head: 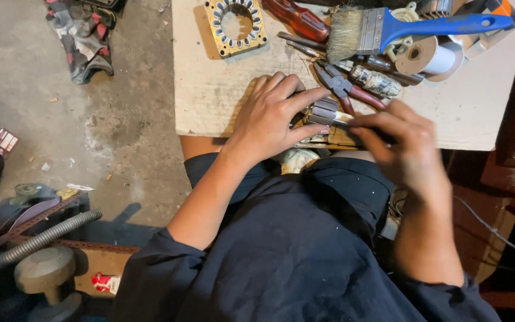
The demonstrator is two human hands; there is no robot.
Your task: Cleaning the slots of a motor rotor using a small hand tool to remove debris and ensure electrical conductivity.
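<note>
At the surface's (222, 113) near edge I see the left hand (269, 119) lying flat, fingers spread, pressing down a small ribbed metal part (323, 112). The right hand (403, 146), motion-blurred, has its grip pinched on a thin tool (344, 118) touching that part. Red-handled pliers (344, 89) lie just beyond; a blue-handled brush (388, 28) lies at the far edge.

Stained concrete floor (126, 119) beneath a pale wooden work board (210, 89).
</note>
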